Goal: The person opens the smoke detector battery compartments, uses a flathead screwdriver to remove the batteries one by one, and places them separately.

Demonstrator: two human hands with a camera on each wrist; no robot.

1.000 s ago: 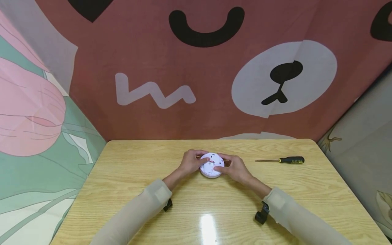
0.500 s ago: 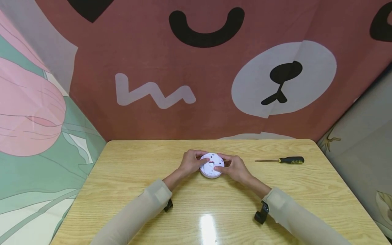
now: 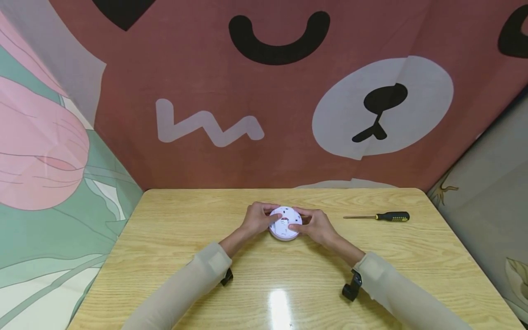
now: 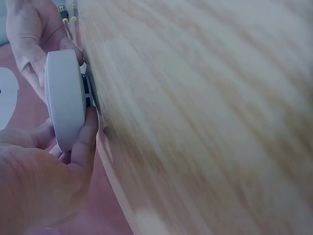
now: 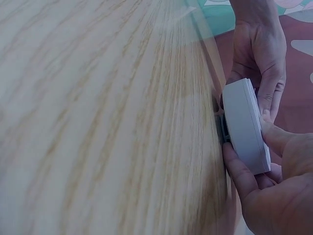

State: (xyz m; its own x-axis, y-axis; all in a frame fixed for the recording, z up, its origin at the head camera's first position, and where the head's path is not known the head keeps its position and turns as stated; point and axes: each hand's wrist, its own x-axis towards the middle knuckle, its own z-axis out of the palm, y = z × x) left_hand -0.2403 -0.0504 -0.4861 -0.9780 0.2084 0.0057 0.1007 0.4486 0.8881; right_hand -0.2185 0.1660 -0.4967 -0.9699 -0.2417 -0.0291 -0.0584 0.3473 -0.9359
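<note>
A round white smoke detector (image 3: pixel 285 233) is held between both hands near the far middle of the table, its flat slotted back turned up. My left hand (image 3: pixel 256 217) grips its left side, thumb laid over the back and fingers under the rim. From the right, my right hand (image 3: pixel 320 227) holds the opposite side, thumb likewise on the back. In the left wrist view, the smoke detector (image 4: pixel 66 98) shows its smooth side wall, and a dark vented part faces the tabletop. The right wrist view has the same smoke detector (image 5: pixel 244 127) close over the wood, fingertips at its underside.
A screwdriver (image 3: pixel 392 216) with a black and yellow handle lies on the wooden table (image 3: pixel 198 211) to the right, its shaft pointing left. Behind the table's far edge hangs a red printed cloth (image 3: pixel 206 169). Printed cloths flank both sides.
</note>
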